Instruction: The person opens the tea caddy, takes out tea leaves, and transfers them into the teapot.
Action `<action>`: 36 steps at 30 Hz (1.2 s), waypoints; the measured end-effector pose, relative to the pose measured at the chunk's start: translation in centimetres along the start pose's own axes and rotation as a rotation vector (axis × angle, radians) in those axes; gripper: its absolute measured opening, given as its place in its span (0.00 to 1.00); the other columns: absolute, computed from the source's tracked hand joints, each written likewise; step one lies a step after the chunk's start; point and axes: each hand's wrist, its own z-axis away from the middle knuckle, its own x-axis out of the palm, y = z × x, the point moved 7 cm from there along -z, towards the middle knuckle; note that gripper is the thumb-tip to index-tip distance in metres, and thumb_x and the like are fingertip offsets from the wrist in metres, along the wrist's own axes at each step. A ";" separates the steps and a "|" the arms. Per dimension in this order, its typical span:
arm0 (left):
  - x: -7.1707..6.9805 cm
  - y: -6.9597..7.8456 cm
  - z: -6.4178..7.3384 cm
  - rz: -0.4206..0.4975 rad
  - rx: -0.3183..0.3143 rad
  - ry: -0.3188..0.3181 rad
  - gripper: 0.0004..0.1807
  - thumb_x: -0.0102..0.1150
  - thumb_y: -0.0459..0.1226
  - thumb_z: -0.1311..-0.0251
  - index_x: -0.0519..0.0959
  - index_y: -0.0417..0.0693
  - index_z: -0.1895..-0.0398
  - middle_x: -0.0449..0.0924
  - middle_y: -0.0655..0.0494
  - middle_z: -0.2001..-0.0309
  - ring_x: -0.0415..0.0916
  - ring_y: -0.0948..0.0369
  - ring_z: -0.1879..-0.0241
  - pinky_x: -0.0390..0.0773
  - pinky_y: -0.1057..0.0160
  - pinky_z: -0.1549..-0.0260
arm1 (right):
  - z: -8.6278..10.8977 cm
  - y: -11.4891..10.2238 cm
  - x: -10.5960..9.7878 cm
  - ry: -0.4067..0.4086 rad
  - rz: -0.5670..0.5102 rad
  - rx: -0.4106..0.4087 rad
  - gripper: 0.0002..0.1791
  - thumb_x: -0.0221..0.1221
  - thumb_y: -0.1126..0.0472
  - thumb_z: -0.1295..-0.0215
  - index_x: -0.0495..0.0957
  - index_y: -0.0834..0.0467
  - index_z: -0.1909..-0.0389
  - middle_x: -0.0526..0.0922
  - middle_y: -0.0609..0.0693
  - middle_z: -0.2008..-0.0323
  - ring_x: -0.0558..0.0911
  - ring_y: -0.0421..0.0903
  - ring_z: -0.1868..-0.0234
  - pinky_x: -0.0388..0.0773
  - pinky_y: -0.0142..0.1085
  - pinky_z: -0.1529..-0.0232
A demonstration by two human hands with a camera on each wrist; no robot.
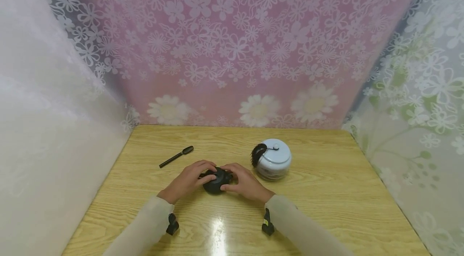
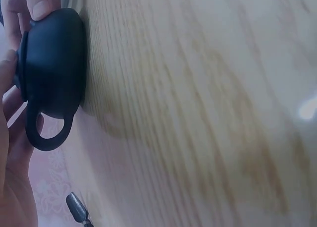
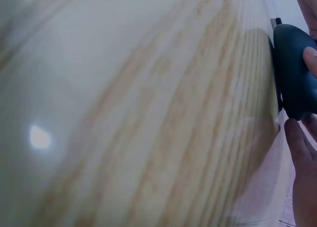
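A small dark teapot (image 1: 214, 187) stands on the wooden table between both hands, its loop handle (image 2: 49, 141) to the left and its spout to the right. My left hand (image 1: 186, 179) reaches over the top, thumb and fingers pinching the lid (image 2: 23, 68). From the right, my right hand (image 1: 246, 183) holds the pot's body near the spout, thumb on the near side and fingers on the far side. The lid's knob is mostly hidden by the left hand.
Behind the right hand is a pale round lidded jar (image 1: 279, 163), with a dark bristly tassel (image 1: 258, 155) hanging by a cord from its knob. A black scoop-like utensil (image 1: 177, 158) lies beyond the left hand. Floral cloth walls (image 1: 232, 46) surround the table (image 1: 326, 191).
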 end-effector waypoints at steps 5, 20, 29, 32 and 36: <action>-0.2 0.6 -0.1 -0.002 0.002 0.050 0.12 0.66 0.42 0.23 0.85 0.52 0.41 0.85 0.54 0.37 0.85 0.55 0.38 0.88 0.52 0.41 | 0.0 0.0 0.0 0.005 -0.021 -0.002 0.37 0.73 0.47 0.29 0.73 0.47 0.22 0.78 0.48 0.28 0.83 0.50 0.33 0.82 0.53 0.33; -1.6 0.1 0.1 -0.042 -0.034 0.177 0.09 0.71 0.43 0.26 0.88 0.56 0.47 0.87 0.59 0.37 0.85 0.58 0.38 0.88 0.53 0.42 | 0.0 0.4 0.1 -0.001 -0.027 0.028 0.37 0.75 0.47 0.30 0.73 0.45 0.23 0.77 0.45 0.29 0.83 0.47 0.32 0.82 0.48 0.31; -3.6 -0.5 1.9 -0.095 0.001 0.241 0.08 0.74 0.41 0.29 0.89 0.54 0.50 0.88 0.56 0.38 0.86 0.55 0.38 0.88 0.50 0.41 | 0.0 0.3 0.1 0.000 -0.011 0.018 0.37 0.74 0.47 0.29 0.74 0.45 0.22 0.77 0.47 0.27 0.82 0.51 0.32 0.82 0.52 0.32; -4.1 -1.4 2.8 -0.106 -0.024 0.251 0.08 0.74 0.40 0.29 0.89 0.53 0.50 0.89 0.56 0.39 0.86 0.54 0.38 0.87 0.48 0.40 | 0.0 0.4 0.1 0.000 -0.013 0.022 0.37 0.74 0.46 0.29 0.74 0.46 0.22 0.77 0.46 0.27 0.82 0.51 0.32 0.81 0.52 0.31; -4.7 -2.8 4.1 -0.134 -0.059 0.265 0.09 0.75 0.40 0.30 0.89 0.52 0.51 0.89 0.56 0.38 0.87 0.54 0.38 0.87 0.47 0.41 | -0.1 0.7 0.1 0.002 -0.014 0.024 0.37 0.74 0.45 0.29 0.74 0.45 0.23 0.77 0.46 0.28 0.82 0.51 0.32 0.81 0.53 0.32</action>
